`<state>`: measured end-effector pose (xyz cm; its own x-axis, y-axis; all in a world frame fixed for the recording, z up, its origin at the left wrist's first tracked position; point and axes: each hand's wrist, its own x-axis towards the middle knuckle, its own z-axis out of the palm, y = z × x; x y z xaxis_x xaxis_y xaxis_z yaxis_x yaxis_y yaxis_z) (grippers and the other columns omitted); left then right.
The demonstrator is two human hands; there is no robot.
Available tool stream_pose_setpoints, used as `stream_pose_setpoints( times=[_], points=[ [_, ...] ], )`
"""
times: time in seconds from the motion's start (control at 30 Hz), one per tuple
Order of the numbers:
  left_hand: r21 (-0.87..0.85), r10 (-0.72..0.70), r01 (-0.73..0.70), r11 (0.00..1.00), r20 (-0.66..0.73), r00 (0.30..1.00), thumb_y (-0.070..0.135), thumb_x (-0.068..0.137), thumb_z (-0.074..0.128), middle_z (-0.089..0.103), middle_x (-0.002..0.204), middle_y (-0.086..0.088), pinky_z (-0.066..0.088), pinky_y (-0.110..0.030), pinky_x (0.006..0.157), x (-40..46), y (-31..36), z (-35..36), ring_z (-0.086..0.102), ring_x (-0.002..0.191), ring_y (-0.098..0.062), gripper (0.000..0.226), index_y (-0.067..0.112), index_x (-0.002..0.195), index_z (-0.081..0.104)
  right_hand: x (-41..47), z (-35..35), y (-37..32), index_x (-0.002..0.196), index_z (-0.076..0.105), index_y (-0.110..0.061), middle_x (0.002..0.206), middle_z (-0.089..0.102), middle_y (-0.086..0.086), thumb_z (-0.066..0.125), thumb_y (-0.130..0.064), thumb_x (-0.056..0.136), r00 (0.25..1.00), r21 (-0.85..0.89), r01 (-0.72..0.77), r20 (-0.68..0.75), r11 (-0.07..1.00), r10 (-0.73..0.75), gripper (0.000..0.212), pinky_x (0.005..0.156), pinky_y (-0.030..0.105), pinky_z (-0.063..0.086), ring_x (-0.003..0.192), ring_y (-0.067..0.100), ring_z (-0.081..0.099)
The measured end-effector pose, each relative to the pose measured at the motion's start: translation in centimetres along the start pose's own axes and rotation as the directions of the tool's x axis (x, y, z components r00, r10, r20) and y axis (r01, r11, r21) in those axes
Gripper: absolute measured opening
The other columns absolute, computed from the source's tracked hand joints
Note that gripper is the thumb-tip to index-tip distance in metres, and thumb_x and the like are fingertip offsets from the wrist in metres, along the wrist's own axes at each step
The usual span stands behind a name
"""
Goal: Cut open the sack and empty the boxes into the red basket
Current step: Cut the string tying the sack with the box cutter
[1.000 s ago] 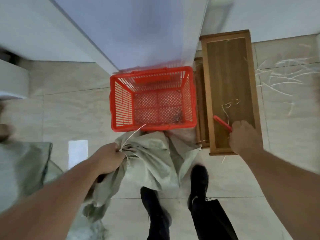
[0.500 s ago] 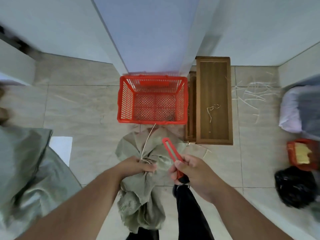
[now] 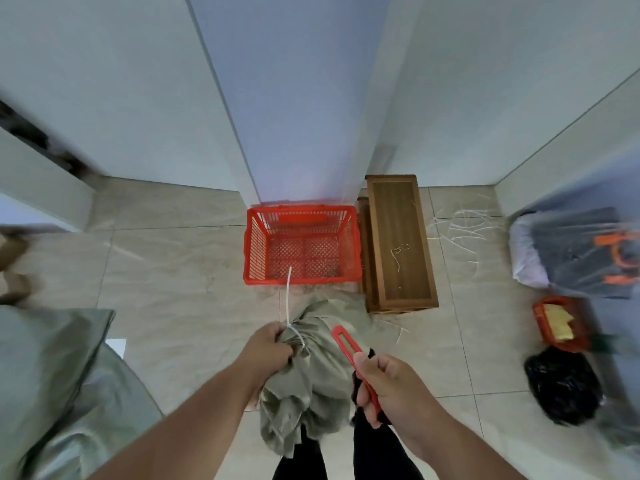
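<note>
Left hand (image 3: 268, 348) clenched on the neck of the grey-green sack (image 3: 308, 382), right at the white tie (image 3: 294, 332); the tie's loose end sticks up toward the basket. Sack hangs in front of the person's legs, its mouth bunched, just short of the red basket (image 3: 301, 245). Right hand (image 3: 388, 386) gripping a red cutter (image 3: 349, 351), tip angled up-left beside the sack's neck, not touching the tie. Basket sits on the tiled floor against the wall, beside a wooden cabinet (image 3: 398, 244). No boxes visible.
</note>
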<state>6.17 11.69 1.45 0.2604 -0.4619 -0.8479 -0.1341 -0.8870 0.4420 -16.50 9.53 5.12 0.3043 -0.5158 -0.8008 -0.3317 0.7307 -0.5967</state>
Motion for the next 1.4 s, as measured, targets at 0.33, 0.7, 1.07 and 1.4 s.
stream_pose_setpoints(
  times=[0.33, 0.7, 1.07, 1.4],
  points=[
    [-0.325, -0.136, 0.174, 0.929, 0.136, 0.981, 0.002, 0.082, 0.080, 0.080, 0.080, -0.016, 0.059, -0.028, 0.058, 0.4, -1.1, -0.8, 0.075, 0.065, -0.025, 0.020, 0.000, 0.102, 0.074, -0.6, 2.5, 2.6, 0.081, 0.065, -0.006, 0.060, 0.059, 0.007, 0.046, -0.024, 0.112, 0.998, -0.033, 0.054, -0.022, 0.998, -0.055, 0.041, 0.064, 0.039, 0.040, 0.049, 0.021, 0.048],
    [-0.175, -0.040, 0.067, 0.982, 0.153, 0.987, -0.005, 0.071, 0.080, 0.081, 0.096, -0.010, 0.062, -0.034, 0.076, 1.0, -1.4, -0.8, 0.077, 0.087, -0.023, 0.047, 0.007, 0.115, 0.069, 3.3, 3.9, 2.7, 0.100, 0.061, -0.008, 0.072, 0.054, 0.014, 0.064, -0.005, 0.094, 0.986, 0.108, -0.027, -0.161, 0.994, 0.044, 0.007, 0.060, 0.039, 0.047, 0.063, 0.026, 0.051],
    [-0.038, 0.040, -0.034, 0.999, 0.182, 0.982, -0.006, 0.087, 0.065, 0.078, 0.081, -0.010, 0.058, -0.024, 0.058, 0.8, -1.0, -1.2, 0.073, 0.062, -0.013, 0.023, 0.014, 0.095, 0.072, 5.5, 6.2, 0.0, 0.095, 0.065, -0.020, 0.076, 0.060, -0.005, 0.079, -0.043, 0.089, 0.932, -0.282, 0.209, -0.233, 0.936, -0.279, 0.027, 0.059, 0.025, 0.049, 0.065, 0.011, 0.056],
    [-0.279, 0.029, 0.006, 0.960, 0.123, 0.992, 0.009, 0.090, 0.070, 0.079, 0.095, -0.015, 0.062, -0.047, 0.087, 1.7, 0.1, 0.0, 0.077, 0.088, -0.032, 0.021, 0.005, 0.110, 0.068, 4.3, 7.6, 3.4, 0.103, 0.060, -0.005, 0.063, 0.054, 0.007, 0.077, -0.027, 0.096, 0.990, 0.111, 0.009, -0.143, 0.994, 0.007, 0.029, 0.040, 0.029, 0.041, 0.041, 0.017, 0.046]
  ],
)
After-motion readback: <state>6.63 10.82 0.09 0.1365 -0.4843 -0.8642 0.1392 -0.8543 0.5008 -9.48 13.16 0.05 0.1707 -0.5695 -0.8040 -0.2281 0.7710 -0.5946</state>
